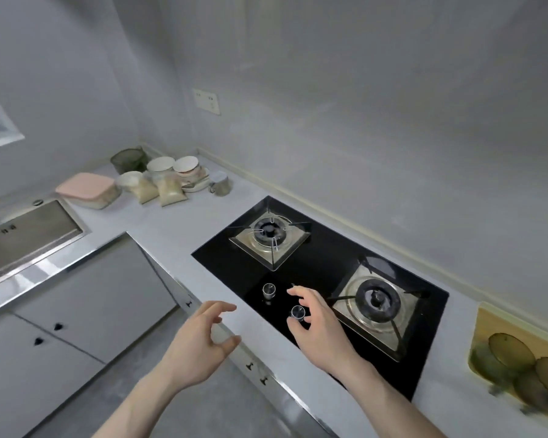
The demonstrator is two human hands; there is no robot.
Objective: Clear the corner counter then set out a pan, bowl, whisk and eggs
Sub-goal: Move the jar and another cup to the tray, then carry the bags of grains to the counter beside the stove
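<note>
Two grips: left hand (200, 343) and right hand (317, 327) both hold nothing; the fingers of each are loosely curled and spread, no thing between them.
Right grip: hovers over the black hob (317, 267), fingertips just beside the nearer knob (297, 312); whether they touch it I cannot tell.
Left grip: hangs off the tabletop (171, 235) edge, above the cupboard fronts, nearer the camera than the right one.
Step in hand: judged as the start of clearing; the clutter is well beyond both grips, in the far-left corner.
Doing it well: take the outermost pieces first, one per grip, lifting the soft bags from underneath so that they do not sag or tip the bowls next to them.
Metal cup (219, 183): nearest of the pile to the right grip, upright; contents hidden.
Two bags (171, 192): leaning, filled with a pale grain, perhaps rice.
Pink-lidded box (87, 189): farther left toward the sink (29, 238), closed; contents unclear.
White bowls (174, 167): behind the bags, stacked or lidded, insides not visible.
Mesh basket (128, 159): farthest, in the very corner.
Task's things: pan, whisk and eggs are not in view.
</note>
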